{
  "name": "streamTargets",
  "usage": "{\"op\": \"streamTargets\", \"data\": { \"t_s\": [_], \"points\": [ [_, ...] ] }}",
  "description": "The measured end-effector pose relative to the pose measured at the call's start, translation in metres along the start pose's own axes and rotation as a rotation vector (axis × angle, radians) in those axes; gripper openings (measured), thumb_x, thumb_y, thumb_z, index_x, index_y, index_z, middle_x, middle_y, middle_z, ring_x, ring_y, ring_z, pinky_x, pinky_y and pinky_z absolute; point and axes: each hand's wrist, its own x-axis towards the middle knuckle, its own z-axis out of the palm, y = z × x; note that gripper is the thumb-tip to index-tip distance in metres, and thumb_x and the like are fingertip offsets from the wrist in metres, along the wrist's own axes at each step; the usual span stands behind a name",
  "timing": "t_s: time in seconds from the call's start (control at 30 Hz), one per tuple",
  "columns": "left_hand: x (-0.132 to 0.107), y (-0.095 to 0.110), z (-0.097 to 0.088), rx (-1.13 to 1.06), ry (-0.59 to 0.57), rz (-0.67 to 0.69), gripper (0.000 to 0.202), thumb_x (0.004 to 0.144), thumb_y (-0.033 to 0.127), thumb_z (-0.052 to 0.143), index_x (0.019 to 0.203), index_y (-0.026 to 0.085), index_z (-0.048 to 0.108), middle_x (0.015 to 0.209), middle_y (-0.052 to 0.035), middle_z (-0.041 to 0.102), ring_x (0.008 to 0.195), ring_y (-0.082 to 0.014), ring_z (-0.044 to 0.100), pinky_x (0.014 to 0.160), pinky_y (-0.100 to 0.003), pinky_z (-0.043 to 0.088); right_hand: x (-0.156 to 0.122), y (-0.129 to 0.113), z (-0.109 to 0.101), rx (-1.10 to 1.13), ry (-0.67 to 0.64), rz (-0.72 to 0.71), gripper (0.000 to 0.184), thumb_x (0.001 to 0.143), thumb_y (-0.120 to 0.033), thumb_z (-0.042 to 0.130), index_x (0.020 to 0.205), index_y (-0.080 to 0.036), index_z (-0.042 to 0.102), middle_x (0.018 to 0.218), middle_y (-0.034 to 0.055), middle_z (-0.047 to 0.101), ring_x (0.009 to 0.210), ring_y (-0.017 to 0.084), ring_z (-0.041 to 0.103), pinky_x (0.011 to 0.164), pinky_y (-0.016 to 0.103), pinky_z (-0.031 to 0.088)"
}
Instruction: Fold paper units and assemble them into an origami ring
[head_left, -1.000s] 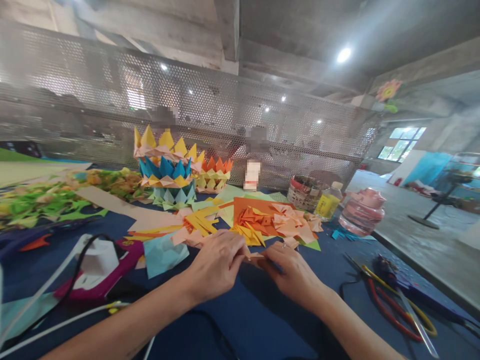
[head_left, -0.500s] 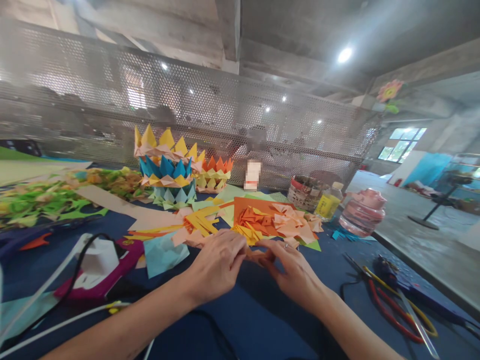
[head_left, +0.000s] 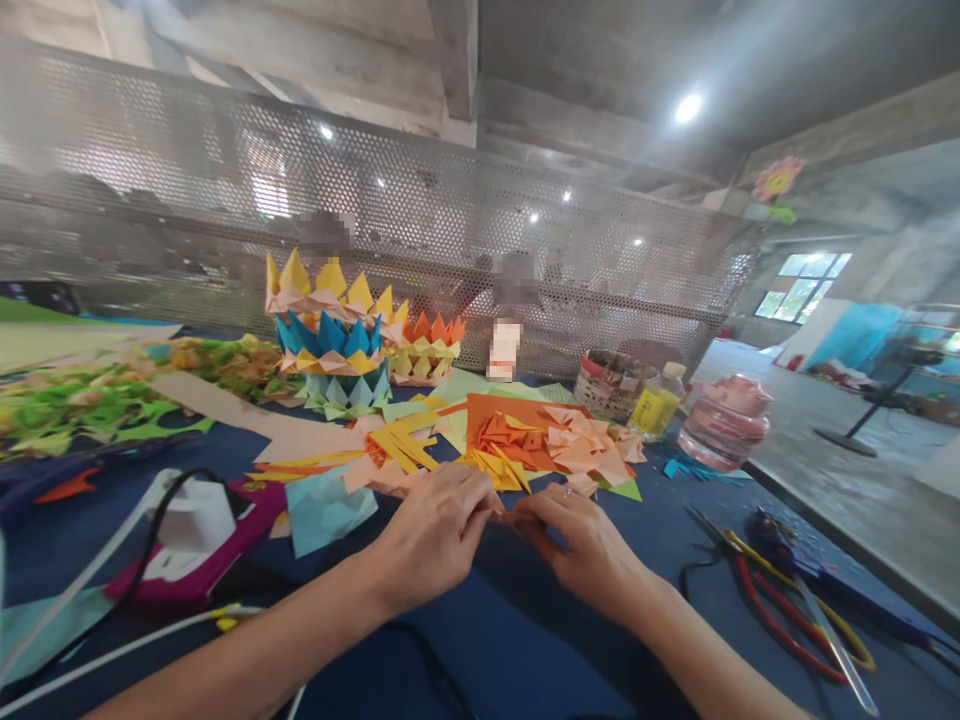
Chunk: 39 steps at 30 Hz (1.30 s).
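Observation:
My left hand and my right hand are close together over the blue tabletop, fingers pinched on a small peach paper piece. Only a sliver of the paper shows between the fingertips; the rest is hidden. Right behind my hands lie yellow folded paper pieces, orange ones and peach ones, heaped on an orange sheet. A light blue paper sheet lies left of my left hand. Farther back, pointed paper crowns in yellow, blue and pale green are stacked.
At left are a magenta power strip with white and black cords and a pile of green scraps. To the right stand a pink bottle, a yellow-labelled bottle and a woven basket. Red-and-yellow-handled pliers lie near the table edge.
My right hand's fingers have shifted slightly on the peach paper, and less of it shows between my hands. My left hand stays nearly where it was.

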Motion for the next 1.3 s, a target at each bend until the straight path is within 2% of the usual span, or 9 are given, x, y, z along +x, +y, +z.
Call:
{"op": "streamTargets", "data": {
  "t_s": [0.33, 0.5, 0.63, 0.73, 0.87, 0.93, 1.0, 1.07, 1.3],
  "points": [
    [-0.001, 0.002, -0.001, 0.026, 0.011, 0.039, 0.015, 0.081, 0.007, 0.043, 0.073, 0.018, 0.047, 0.072, -0.0014, 0.055, 0.072, -0.0174, 0.051, 0.067, -0.030, 0.035, 0.000, -0.002, 0.000, 0.113, 0.002, 0.057, 0.013, 0.091, -0.020, 0.048, 0.083, -0.019, 0.059, 0.075, 0.0026, 0.060, 0.072, 0.015, 0.054, 0.065, 0.025, 0.039],
    [-0.003, 0.006, -0.001, -0.001, -0.009, 0.088, 0.015, 0.080, 0.005, 0.044, 0.073, 0.018, 0.047, 0.072, -0.0013, 0.055, 0.071, -0.0165, 0.050, 0.066, -0.029, 0.036, 0.000, -0.002, 0.001, 0.212, -0.008, 0.073, 0.007, 0.086, -0.023, 0.058, 0.092, -0.019, 0.059, 0.084, 0.0033, 0.065, 0.078, 0.016, 0.057, 0.069, 0.026, 0.042],
    [-0.003, 0.008, -0.002, -0.024, -0.033, 0.107, 0.016, 0.079, 0.003, 0.045, 0.076, 0.018, 0.048, 0.074, -0.0005, 0.056, 0.073, -0.0163, 0.050, 0.069, -0.029, 0.037, -0.002, 0.001, 0.006, 0.229, -0.021, 0.068, 0.003, 0.085, -0.020, 0.058, 0.085, -0.018, 0.060, 0.080, 0.0027, 0.064, 0.074, 0.015, 0.058, 0.066, 0.025, 0.043],
    [-0.003, 0.008, -0.002, -0.038, -0.045, 0.070, 0.015, 0.081, 0.004, 0.046, 0.085, 0.018, 0.051, 0.079, -0.0014, 0.059, 0.077, -0.0176, 0.052, 0.071, -0.030, 0.038, -0.003, 0.001, 0.009, 0.223, -0.009, 0.053, 0.002, 0.084, -0.018, 0.058, 0.084, -0.018, 0.060, 0.079, 0.0026, 0.064, 0.074, 0.015, 0.058, 0.066, 0.025, 0.043],
    [-0.003, 0.005, 0.002, -0.035, -0.052, 0.071, 0.030, 0.084, 0.009, 0.051, 0.112, 0.020, 0.049, 0.087, -0.0024, 0.064, 0.085, -0.0203, 0.055, 0.081, -0.036, 0.039, -0.003, 0.000, 0.009, 0.194, 0.016, 0.024, 0.005, 0.083, -0.015, 0.057, 0.083, -0.018, 0.061, 0.078, 0.0029, 0.064, 0.073, 0.015, 0.057, 0.065, 0.025, 0.042],
    [-0.002, 0.004, 0.004, -0.007, -0.067, 0.081, 0.021, 0.084, 0.012, 0.053, 0.104, 0.020, 0.055, 0.085, -0.0024, 0.064, 0.082, -0.0200, 0.055, 0.079, -0.035, 0.039, -0.003, -0.002, 0.009, 0.174, 0.012, 0.018, 0.006, 0.082, -0.014, 0.057, 0.082, -0.018, 0.061, 0.075, 0.0026, 0.063, 0.072, 0.015, 0.057, 0.064, 0.025, 0.042],
    [-0.001, 0.003, 0.005, 0.026, -0.081, 0.072, 0.008, 0.085, 0.015, 0.053, 0.085, 0.019, 0.059, 0.078, -0.0022, 0.062, 0.077, -0.0186, 0.055, 0.074, -0.033, 0.039, -0.002, -0.004, 0.008, 0.154, 0.005, 0.013, 0.006, 0.082, -0.014, 0.058, 0.081, -0.018, 0.061, 0.073, 0.0020, 0.063, 0.069, 0.015, 0.056, 0.062, 0.025, 0.041],
    [-0.001, 0.003, 0.005, 0.044, -0.087, 0.069, 0.015, 0.086, 0.015, 0.052, 0.072, 0.018, 0.057, 0.073, -0.0013, 0.058, 0.074, -0.0173, 0.053, 0.071, -0.032, 0.038, -0.002, -0.006, 0.007, 0.143, 0.002, 0.008, 0.007, 0.081, -0.013, 0.058, 0.079, -0.019, 0.061, 0.072, 0.0016, 0.063, 0.068, 0.015, 0.056, 0.062, 0.025, 0.041],
    [-0.003, 0.008, 0.002, 0.061, -0.069, 0.140, 0.018, 0.080, 0.009, 0.052, 0.064, 0.016, 0.050, 0.068, 0.0000, 0.053, 0.071, -0.0160, 0.048, 0.072, -0.033, 0.035, -0.001, -0.011, 0.007, 0.193, -0.005, 0.022, 0.007, 0.080, -0.013, 0.059, 0.080, -0.019, 0.062, 0.073, 0.0020, 0.063, 0.071, 0.015, 0.056, 0.064, 0.025, 0.042]
  ]
}}
